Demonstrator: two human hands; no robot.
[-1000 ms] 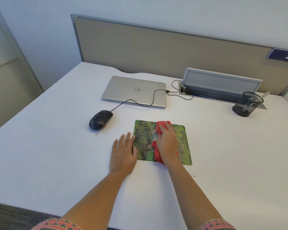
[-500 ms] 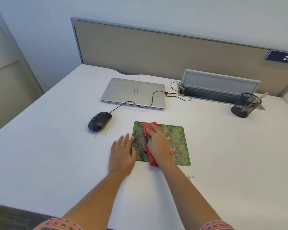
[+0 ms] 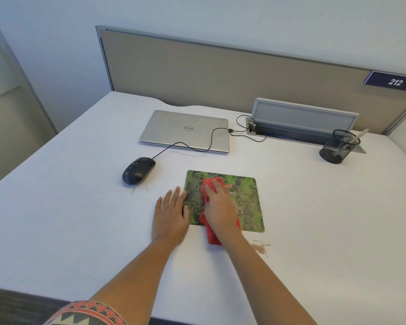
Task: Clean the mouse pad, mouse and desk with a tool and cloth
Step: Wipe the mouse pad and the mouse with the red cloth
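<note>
A green patterned mouse pad (image 3: 249, 202) lies flat on the white desk (image 3: 326, 219). My right hand (image 3: 219, 207) presses a red cloth (image 3: 212, 235) onto the pad's left half; the cloth's near end hangs over the pad's front edge. My left hand (image 3: 170, 215) lies flat on the desk with spread fingers, its thumb and fingertips touching the pad's left edge. A black corded mouse (image 3: 138, 170) sits on the desk, left of and behind the pad. Brown crumbs (image 3: 260, 248) lie by the pad's front right corner, and more crumbs (image 3: 140, 189) lie just in front of the mouse.
A closed silver laptop (image 3: 185, 130) lies behind the mouse, whose cable (image 3: 206, 146) runs over the lid to an open cable hatch (image 3: 302, 123). A black mesh pen cup (image 3: 339, 146) holding a stick-like tool stands at the back right. A partition wall closes the desk's far side.
My right hand has slid the red cloth leftward across the pad, from its middle to its left half, and the cloth now trails over the front edge. My left hand has stayed put.
</note>
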